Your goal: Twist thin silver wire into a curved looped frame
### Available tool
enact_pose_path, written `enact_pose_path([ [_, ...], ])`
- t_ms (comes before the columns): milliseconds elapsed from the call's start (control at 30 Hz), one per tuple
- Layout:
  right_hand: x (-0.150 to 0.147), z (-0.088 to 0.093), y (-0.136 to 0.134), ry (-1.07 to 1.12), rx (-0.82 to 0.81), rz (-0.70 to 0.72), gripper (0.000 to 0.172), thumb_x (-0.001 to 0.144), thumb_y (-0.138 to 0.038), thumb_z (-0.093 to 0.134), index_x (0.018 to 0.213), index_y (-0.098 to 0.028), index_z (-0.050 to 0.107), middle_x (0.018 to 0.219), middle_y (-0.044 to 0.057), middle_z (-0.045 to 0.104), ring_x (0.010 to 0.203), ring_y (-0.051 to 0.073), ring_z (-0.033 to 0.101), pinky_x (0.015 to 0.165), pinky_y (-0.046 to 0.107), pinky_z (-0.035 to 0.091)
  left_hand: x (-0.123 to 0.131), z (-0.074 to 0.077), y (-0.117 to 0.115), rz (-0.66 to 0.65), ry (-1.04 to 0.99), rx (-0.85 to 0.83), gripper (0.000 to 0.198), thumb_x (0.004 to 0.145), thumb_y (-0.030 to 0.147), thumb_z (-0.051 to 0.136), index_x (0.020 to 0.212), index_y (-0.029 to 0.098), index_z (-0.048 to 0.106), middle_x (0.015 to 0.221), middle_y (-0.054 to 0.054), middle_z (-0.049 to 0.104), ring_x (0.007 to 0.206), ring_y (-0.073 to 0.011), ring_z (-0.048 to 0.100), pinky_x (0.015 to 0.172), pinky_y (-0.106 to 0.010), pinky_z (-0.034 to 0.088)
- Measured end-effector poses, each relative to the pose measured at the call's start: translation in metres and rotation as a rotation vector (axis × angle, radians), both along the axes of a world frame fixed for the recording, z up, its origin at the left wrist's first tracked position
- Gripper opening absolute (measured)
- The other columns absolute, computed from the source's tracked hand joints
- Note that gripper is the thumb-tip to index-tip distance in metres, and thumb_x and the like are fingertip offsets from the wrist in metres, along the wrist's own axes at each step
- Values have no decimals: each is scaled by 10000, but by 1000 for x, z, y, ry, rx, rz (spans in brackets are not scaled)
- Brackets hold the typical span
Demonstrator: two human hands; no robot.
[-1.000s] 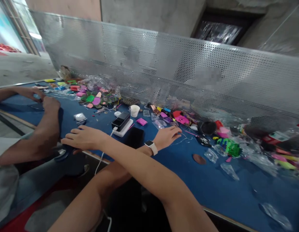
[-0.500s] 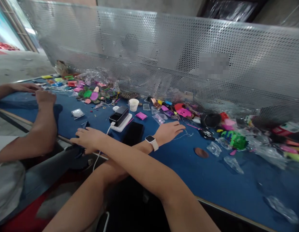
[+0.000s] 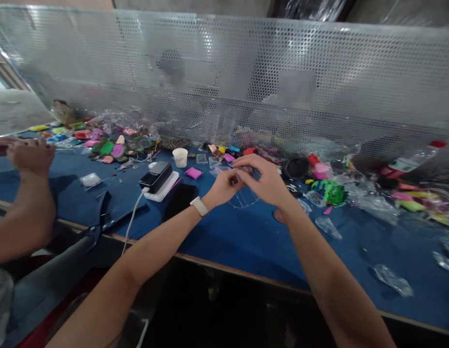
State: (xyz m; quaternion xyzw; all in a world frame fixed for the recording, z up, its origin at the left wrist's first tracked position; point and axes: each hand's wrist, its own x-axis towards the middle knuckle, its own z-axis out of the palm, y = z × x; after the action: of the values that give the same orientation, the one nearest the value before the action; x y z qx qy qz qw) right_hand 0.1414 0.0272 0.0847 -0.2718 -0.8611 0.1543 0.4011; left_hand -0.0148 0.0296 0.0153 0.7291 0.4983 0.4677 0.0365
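Observation:
My left hand, wearing a pale-strapped watch, is raised over the blue table with thumb and fingers pinched. From it hangs a thin wire, a fine pale looped strand. My right hand meets it fingertip to fingertip, its fingers bent over the same strand; its exact grip is partly hidden. Beneath my right wrist lies a brown disc, partly covered. A dark blue plier-like tool rests with spread handles across the table's front edge at left. Beside my left forearm lies a black phone.
A black device with a white cable stands on a white block. Behind are a white cup, a pink packet, coloured clay pieces and plastic bags along a perforated metal screen. A co-worker's hand is at left.
My right hand has come from the tool at far left, uncrossing my arms, to meet my left hand. My left hand has closed and risen with the wire. The view has turned right.

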Motion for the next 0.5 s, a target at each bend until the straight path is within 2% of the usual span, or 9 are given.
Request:
enact_pose_path([
  [67, 40, -7, 8, 117, -142, -42, 245, 1053, -403, 616, 1135, -265, 800, 1177, 100, 811, 1137, 295, 768, 1010, 506, 631, 0, -3, -3, -228, -23, -25, 259, 1073, 307, 637, 1122, 152, 838, 975, -70, 823, 756, -160, 729, 711, -259, 644],
  [133, 65, -12, 11, 146, -280, 17, 254, 1032, -433, 673, 1170, -259, 797, 1171, 93, 822, 1126, 286, 779, 1017, 497, 630, 0, -8, -4, -431, -76, -76, 171, 1032, 259, 726, 1151, 185, 824, 1082, -87, 837, 832, -166, 748, 756, -284, 634],
  [200, 78, -15, 12, 213, -334, 47, 270, 1013, -452, 718, 1190, -263, 795, 1204, 89, 822, 1162, 279, 773, 1052, 492, 615, -2, -10, -4, -493, -136, -138, 168, 1031, 274, 730, 1154, 197, 816, 1107, -92, 832, 830, -167, 731, 745, -303, 608],
  [300, 84, -19, 16, 250, -434, 114, 307, 1000, -493, 742, 1202, -268, 798, 1221, 89, 819, 1160, 269, 775, 1057, 477, 611, -4, -11, -5, -566, -255, -231, 225, 1030, 367, 740, 1166, 201, 805, 1038, -80, 813, 726, -138, 660, 659, -285, 552],
  [400, 82, -30, 22, 178, -571, 208, 347, 947, -534, 815, 1152, -254, 811, 1117, 79, 831, 1056, 253, 789, 978, 426, 624, -5, -10, -7, -672, -417, -321, 325, 1001, 477, 778, 1165, 197, 792, 895, -48, 765, 623, -101, 580, 572, -249, 487],
  [500, 77, -42, 26, 173, -626, 248, 355, 899, -546, 873, 1079, -249, 802, 985, 53, 820, 930, 220, 776, 880, 381, 611, -4, -10, -8, -732, -519, -390, 390, 955, 532, 824, 1146, 194, 779, 815, -22, 720, 578, -81, 541, 536, -232, 447],
])
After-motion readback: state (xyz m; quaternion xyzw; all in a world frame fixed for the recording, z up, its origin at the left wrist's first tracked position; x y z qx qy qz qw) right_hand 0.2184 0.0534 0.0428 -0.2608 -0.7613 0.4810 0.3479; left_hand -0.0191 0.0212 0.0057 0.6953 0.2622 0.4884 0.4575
